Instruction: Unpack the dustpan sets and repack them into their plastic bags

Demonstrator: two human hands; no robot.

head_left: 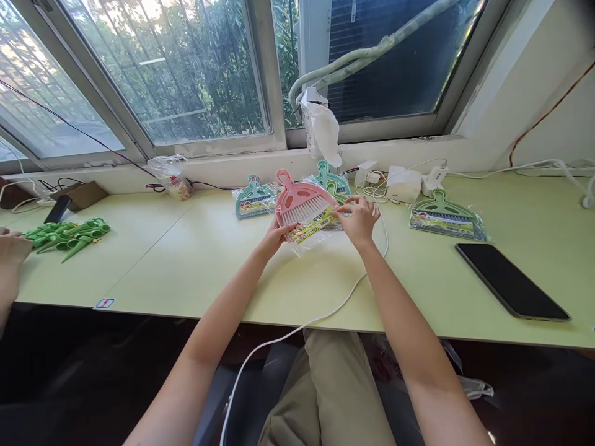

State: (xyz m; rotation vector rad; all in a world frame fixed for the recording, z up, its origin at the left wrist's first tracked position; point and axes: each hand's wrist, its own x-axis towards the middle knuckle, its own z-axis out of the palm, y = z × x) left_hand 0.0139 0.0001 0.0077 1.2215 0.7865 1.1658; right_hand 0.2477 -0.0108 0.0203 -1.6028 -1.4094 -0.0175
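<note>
- Head view: I see both forearms reach forward over the pale table [209, 279] from the near edge, converging in the middle.
- My left hand [275, 238] grips the lower left corner of the pink dustpan set [297, 197], thumb on the front.
- My right hand [360, 220] is bent at the wrist, fingertips pinching the right end of its yellow label [315, 224].
- I have that set raised and tilted above the table, handle up; its clear wrapper holds a white-bristled brush against the pan.
- I make out a wrapped blue set [255, 197] to its left and a wrapped green set [444, 214] to its right, each with a brush inside.
- Near the window, a clear plastic bag [170, 176] holds something I cannot identify.
</note>
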